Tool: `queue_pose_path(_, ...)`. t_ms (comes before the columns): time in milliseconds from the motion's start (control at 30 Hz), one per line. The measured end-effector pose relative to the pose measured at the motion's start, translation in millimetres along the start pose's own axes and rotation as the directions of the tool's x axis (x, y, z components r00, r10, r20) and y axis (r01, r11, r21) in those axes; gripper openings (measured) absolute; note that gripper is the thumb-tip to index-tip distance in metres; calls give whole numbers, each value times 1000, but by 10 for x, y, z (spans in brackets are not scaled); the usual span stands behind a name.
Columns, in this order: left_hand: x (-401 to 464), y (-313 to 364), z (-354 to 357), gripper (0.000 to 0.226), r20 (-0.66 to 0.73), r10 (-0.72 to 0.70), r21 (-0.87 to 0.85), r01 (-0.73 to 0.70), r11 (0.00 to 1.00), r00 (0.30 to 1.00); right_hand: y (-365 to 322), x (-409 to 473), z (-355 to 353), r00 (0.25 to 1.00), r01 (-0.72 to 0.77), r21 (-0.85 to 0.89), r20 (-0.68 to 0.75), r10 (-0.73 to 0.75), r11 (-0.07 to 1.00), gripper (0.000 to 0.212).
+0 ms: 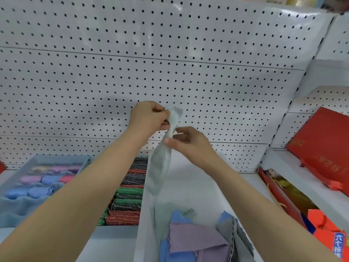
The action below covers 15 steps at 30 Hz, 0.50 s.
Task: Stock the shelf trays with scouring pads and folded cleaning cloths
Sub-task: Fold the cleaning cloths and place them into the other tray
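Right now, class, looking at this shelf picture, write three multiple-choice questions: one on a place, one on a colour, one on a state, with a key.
1. Where are the scouring pads?
A. Between the blue tray and the white tray
B. On the pegboard
C. In the red box

2. What colour is the cloth held up?
A. Purple
B. Pale grey-green
C. Red

3. How is the cloth held?
A. Lying flat
B. Left hand only
C. By both hands, hanging

Key: 1 A, the pads sit in a row between the trays. 2 B, it looks pale grey-green. 3 C, the left hand pinches its top, the right hand lower down.
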<state>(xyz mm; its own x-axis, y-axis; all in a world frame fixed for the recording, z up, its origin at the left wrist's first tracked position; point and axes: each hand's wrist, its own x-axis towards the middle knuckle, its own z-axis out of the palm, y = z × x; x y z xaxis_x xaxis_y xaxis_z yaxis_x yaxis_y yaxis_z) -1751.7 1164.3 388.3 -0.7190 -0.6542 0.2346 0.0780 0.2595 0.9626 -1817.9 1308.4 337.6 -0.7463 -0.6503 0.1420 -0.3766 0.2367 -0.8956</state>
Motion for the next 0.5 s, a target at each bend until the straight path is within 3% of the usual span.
queue_pose_path(167, 7, 44, 31, 11, -92, 12, 48, -8, 999, 996, 60, -43, 304, 998, -35, 95, 53, 30, 995, 32)
queue_pose_path(267, 3, 58, 8, 11, -116, 1, 33, 3, 999, 993, 26, -28, 339, 993, -96, 164, 85, 83, 982, 25)
queue_pose_path(333, -23, 67, -15, 6, -73, 5, 2, -5, 1000, 997, 8, -2, 340, 987, -134, 314, 131, 97, 940, 20)
queue_pose_path(433, -28, 43, -104, 44, -72, 16, 103, -9, 995, 997, -26, 16, 271, 967, -227, 588, 231, 108, 777, 22)
queue_pose_path(500, -23, -27, -222, 60, -127, -103, 170, 124, 978, 987, 1, 38, 199, 962, -249, 677, 255, 96, 693, 28)
